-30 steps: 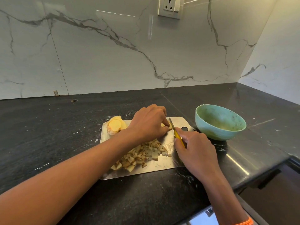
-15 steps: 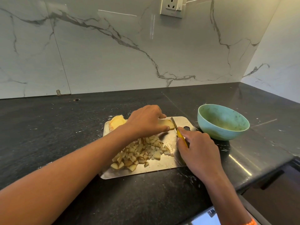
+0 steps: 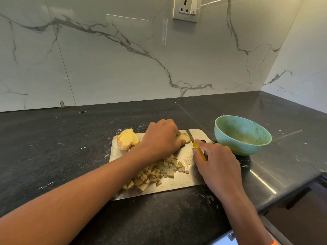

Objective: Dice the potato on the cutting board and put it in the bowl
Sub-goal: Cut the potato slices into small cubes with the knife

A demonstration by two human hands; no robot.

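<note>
A steel cutting board (image 3: 182,184) lies on the dark counter. My left hand (image 3: 161,138) holds a potato slice (image 3: 184,138) down at the board's far end, fingers curled over it. My right hand (image 3: 215,165) grips a yellow-handled knife (image 3: 198,148), its blade lying against the right side of that slice. A heap of diced potato (image 3: 155,174) sits mid-board. More potato slices (image 3: 127,138) are stacked at the board's far left corner. The green bowl (image 3: 242,135) stands to the right of the board; I see no potato in it.
A marble wall with a socket (image 3: 185,8) rises behind the counter. The counter's front edge (image 3: 276,202) runs diagonally at the right, with a drop below. A side wall closes the right corner.
The camera has tilted a little. My left hand has drawn the potato slice out toward the knife, and the blade now rests against it.
</note>
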